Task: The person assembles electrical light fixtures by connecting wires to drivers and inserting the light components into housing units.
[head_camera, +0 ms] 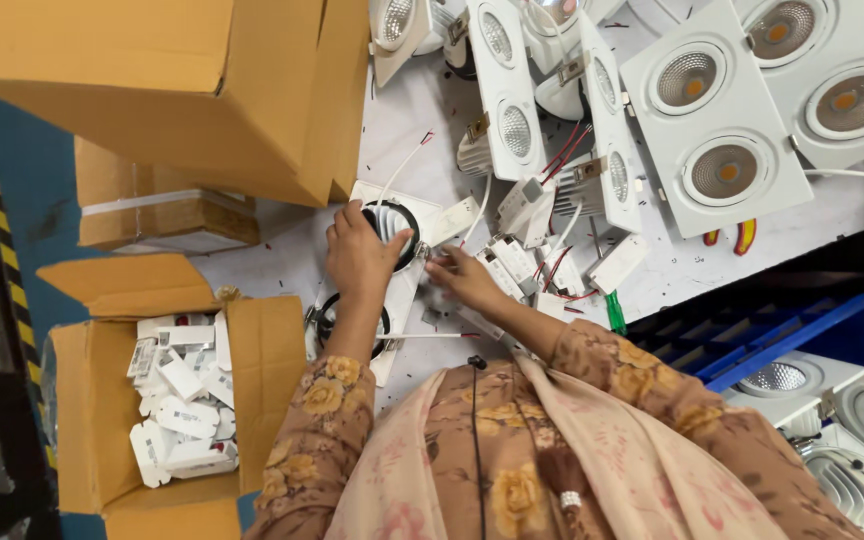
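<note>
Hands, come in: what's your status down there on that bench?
Left hand gripping black ring of white fitting. Right hand pinching small part at fitting's edge. Loose wired drivers crowd right beside it.

- Sleeves [327, 420]: brown fabric, yellow-orange flower print, reach down to both forearms.
- Scarf [592, 470]: pale pink, faint floral pattern, draped over the chest.
- Thin black cable [476, 440] runs down the front, small black clip at its top.
- Hands bare.
</note>
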